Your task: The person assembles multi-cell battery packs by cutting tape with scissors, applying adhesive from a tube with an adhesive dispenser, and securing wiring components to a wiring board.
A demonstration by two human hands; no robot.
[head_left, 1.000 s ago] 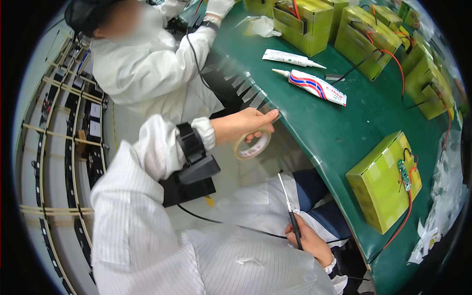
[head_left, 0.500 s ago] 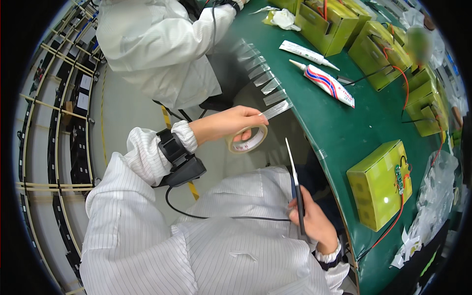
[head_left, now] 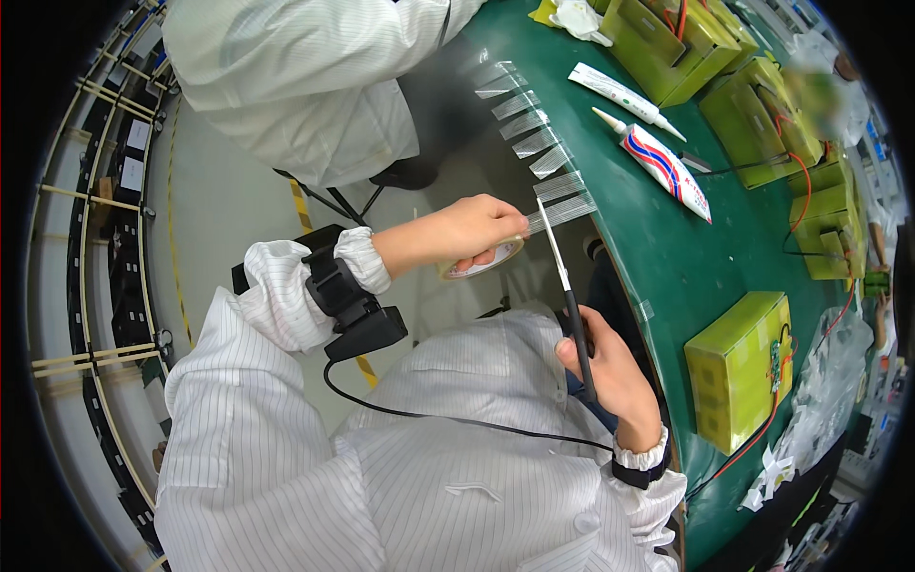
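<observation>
Tape roll (head_left: 488, 264): pinched in the closed left hand (head_left: 477, 229), beside the edge of the green table (head_left: 658, 262). Pulled-out tape (head_left: 570, 210) is stretched from it to that edge, near a row of short strips (head_left: 527, 124). Scissors (head_left: 568, 286): grasped at the handles by the closed right hand (head_left: 618, 367), blades at the tape; blade gap cannot be told. Step, as judged: cutting. Called for: tape kept taut while the blades are closed across it.
</observation>
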